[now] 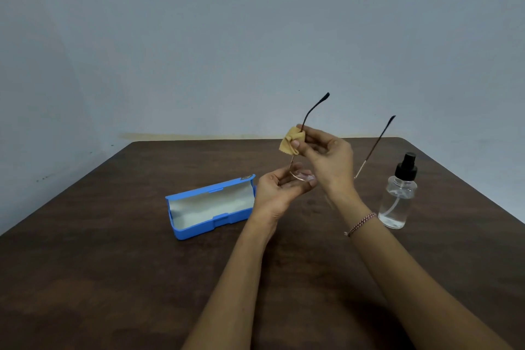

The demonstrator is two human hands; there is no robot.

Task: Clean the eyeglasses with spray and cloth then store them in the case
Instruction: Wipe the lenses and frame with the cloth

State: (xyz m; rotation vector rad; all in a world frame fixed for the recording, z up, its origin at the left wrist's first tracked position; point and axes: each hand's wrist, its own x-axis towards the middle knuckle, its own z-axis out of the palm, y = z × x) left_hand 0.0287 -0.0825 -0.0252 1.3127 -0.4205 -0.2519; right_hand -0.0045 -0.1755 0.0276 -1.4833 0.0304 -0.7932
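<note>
My left hand (277, 189), just below the middle of the frame, curls its fingers around the front of the thin-rimmed metal eyeglasses (304, 177), gripping them by one clear lens. My right hand (326, 156), just above it, pinches a small crumpled mustard-yellow cloth (291, 142) around one temple arm. Both dark-tipped arms point up and away from me, and the glasses are off the table.

Left of my hands, the bright blue rectangular plastic case (196, 228) lies open on the dark brown wooden table (113, 264), showing its pale lining. A small badge sits on its upper right corner, too small for me to read.

At the right of the frame stands the clear round spray bottle (397, 199) with a black pump top, upright and well apart from my hands. I see no label on it. A red-and-white braided bracelet (360, 224) circles my right wrist.
</note>
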